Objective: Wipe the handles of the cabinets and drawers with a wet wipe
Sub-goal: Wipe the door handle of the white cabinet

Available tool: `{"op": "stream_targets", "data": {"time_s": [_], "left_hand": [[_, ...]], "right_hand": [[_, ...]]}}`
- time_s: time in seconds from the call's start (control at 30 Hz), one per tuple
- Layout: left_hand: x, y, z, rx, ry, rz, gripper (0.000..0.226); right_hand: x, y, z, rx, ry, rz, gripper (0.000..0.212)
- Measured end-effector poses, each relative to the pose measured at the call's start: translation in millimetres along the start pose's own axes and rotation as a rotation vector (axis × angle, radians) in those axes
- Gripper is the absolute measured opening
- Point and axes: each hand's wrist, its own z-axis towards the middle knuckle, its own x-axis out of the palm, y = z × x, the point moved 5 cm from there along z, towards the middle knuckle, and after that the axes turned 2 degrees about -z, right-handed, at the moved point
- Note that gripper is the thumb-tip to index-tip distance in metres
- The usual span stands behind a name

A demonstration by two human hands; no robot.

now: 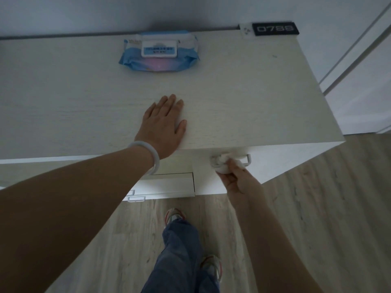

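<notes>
My left hand point(164, 125) lies flat, fingers straight, on the pale wooden cabinet top point(243, 98) near its front edge. My right hand point(237, 179) pinches a bunched white wet wipe point(222, 163) wrapped round the left part of a white bar handle point(247, 160) on the cabinet's front, just under the top edge. The handle's right end shows bare. Lower left, two more white drawer handles point(136, 198) stick out from stepped drawer fronts.
A blue pack of wet wipes point(158, 52) lies near the back of the cabinet top. A black plate reading 0788 point(275, 28) sits at the back right corner. Wooden floor point(317, 208) and my legs and shoes are below.
</notes>
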Motion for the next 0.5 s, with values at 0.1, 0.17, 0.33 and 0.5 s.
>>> {"op": "stream_targets", "data": {"time_s": [0.1, 0.17, 0.33, 0.5], "left_hand": [[1, 0, 0, 0.001, 0.005, -0.003, 0.065], [2, 0, 1, 0.001, 0.001, -0.007, 0.064], [2, 0, 0, -0.001, 0.01, 0.003, 0.065], [2, 1, 1, -0.003, 0.014, 0.008, 0.065]], "right_hand": [[-19, 22, 7, -0.082, -0.035, 0.078, 0.034], [-27, 28, 7, -0.127, -0.06, 0.071, 0.034], [-15, 18, -8, -0.219, -0.127, -0.063, 0.029], [-28, 37, -5, -0.192, -0.091, -0.043, 0.021]]}}
